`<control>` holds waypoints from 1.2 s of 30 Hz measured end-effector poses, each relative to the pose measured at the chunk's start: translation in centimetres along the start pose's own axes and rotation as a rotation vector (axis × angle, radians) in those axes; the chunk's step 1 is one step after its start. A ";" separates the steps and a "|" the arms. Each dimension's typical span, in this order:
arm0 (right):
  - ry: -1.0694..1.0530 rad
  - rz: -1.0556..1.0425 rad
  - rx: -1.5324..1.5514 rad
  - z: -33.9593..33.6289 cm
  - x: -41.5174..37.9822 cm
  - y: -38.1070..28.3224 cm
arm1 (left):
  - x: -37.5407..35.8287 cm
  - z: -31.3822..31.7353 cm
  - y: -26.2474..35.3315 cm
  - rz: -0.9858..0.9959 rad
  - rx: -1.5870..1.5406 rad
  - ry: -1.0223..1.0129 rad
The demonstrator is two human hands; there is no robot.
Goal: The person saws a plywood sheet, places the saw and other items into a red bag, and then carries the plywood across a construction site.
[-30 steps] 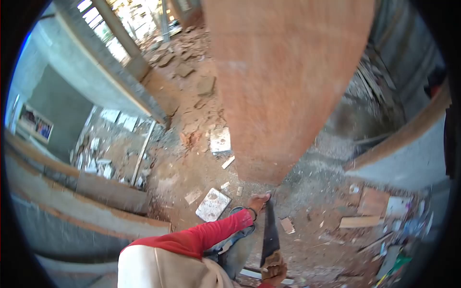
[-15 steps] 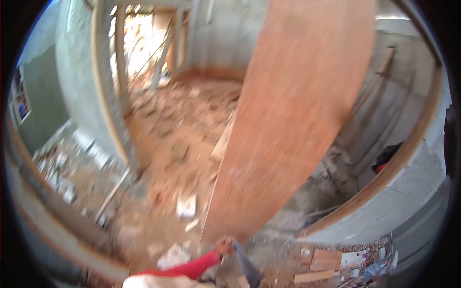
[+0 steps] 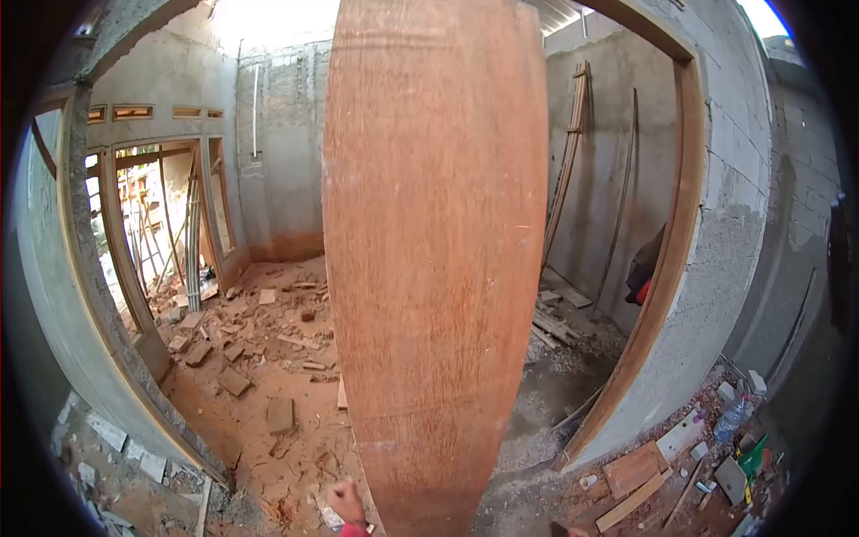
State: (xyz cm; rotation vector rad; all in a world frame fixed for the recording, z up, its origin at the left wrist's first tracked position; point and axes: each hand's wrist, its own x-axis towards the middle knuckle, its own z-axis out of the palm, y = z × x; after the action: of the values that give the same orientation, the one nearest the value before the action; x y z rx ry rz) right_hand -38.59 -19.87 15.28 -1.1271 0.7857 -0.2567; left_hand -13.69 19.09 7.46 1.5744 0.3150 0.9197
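Board point(image 3: 434, 268), tall and reddish brown, stands before me, filling the middle of my view from top edge to bottom; it looks narrower toward its lower end, and its face shows long streaky grain with a few scuffs; my left hand point(image 3: 346, 503) is just left of the board's lower end, a red sleeve point(image 3: 355, 530) at the wrist; its fingers look drawn in, but they are small and blurred, and I cannot tell whether they hold anything or touch the board's edge; my right hand point(image 3: 579, 533) barely shows at the bottom, right of the board, next to a dark piece point(image 3: 558, 530) of something; I cannot tell how those fingers stand, or whether that piece is in them.

Left of the board, rubble point(image 3: 234, 383) lies scattered over reddish dirt floor point(image 3: 210, 430); behind the board on that side rises a grey wall point(image 3: 282, 192); right of the board, thin poles point(image 3: 570, 152) lean upright, with loose planks point(image 3: 555, 328) on the ground below them; farther right of the board runs a wooden door frame point(image 3: 691, 134); low on that same side lie a pale wood strip point(image 3: 628, 503), flat offcuts point(image 3: 635, 470) and a clear plastic bottle point(image 3: 734, 418).
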 end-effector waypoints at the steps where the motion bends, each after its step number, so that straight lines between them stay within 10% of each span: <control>1: 0.008 -0.043 -0.041 -0.1 1.9 -0.2 | 2.5 0.7 2.4 -0.070 -0.039 0.011; 7: 0.062 -0.786 -0.225 7.2 20.9 0.9 | 8.7 6.4 14.5 0.088 -0.277 -0.238; 9: -0.059 -0.498 -0.161 15.6 14.2 -8.4 | 8.5 6.6 16.7 -0.051 -0.129 -0.424; 17: -0.238 -0.453 -0.378 22.6 19.0 -11.2 | 6.2 8.2 13.3 -0.132 -0.170 -0.355; 29: -0.006 -0.654 -0.456 24.0 17.2 -14.5 | 7.2 8.4 20.4 -0.016 -0.258 -0.255; 31: -0.109 -0.878 -0.522 22.4 20.6 -11.0 | 5.5 8.4 14.3 0.068 -0.013 -0.261; 36: 0.369 -0.703 -0.315 20.4 21.2 -6.3 | 7.3 10.7 10.1 -0.015 -0.079 -0.285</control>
State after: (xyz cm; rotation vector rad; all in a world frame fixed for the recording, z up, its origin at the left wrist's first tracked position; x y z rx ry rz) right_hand -8.50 -19.91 15.80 -1.6628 0.7395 -0.9770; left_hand -4.38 13.90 19.96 1.6026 0.0871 0.6766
